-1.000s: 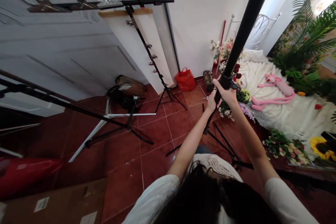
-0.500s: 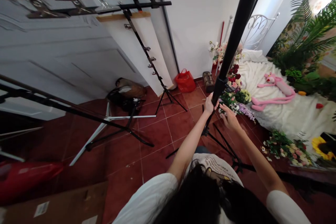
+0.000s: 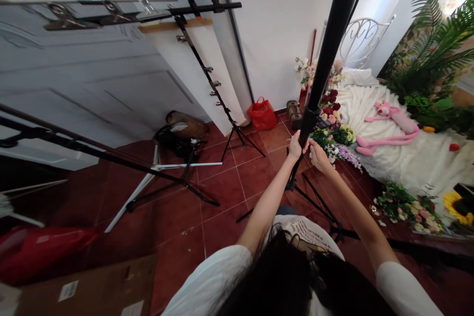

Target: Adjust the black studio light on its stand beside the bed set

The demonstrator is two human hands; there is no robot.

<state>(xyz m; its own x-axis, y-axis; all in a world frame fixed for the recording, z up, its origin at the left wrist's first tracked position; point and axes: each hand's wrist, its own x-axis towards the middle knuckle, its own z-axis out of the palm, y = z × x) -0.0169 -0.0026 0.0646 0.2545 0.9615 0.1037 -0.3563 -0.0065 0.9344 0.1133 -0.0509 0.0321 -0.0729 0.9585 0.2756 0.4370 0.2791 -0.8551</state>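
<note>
Red tiled floor (image 3: 222,217) runs through the middle of the frame, and a white blanket (image 3: 403,168) spreads across the right side. The black pole (image 3: 330,44) slants from the top edge, right of centre, down to the middle of the frame (its upper end lies out of view), with tripod legs (image 3: 314,192) splayed on the tiles below the hands. At upper left of centre a tall white panel (image 3: 190,66) leans behind a thin clip-lined stand (image 3: 196,50). A cardboard box (image 3: 89,286) fills the lower left corner. A pink plush toy (image 3: 400,119) lies on the blanket, and a red bag (image 3: 262,114) sits on the floor near the centre. The left hand (image 3: 295,146) grips the pole, fingers curled around it. The right hand (image 3: 319,156) is just beside it, fingers bent and close together; I cannot tell whether they pinch anything. Smallest, metal clips (image 3: 70,17) hang at upper left.
</note>
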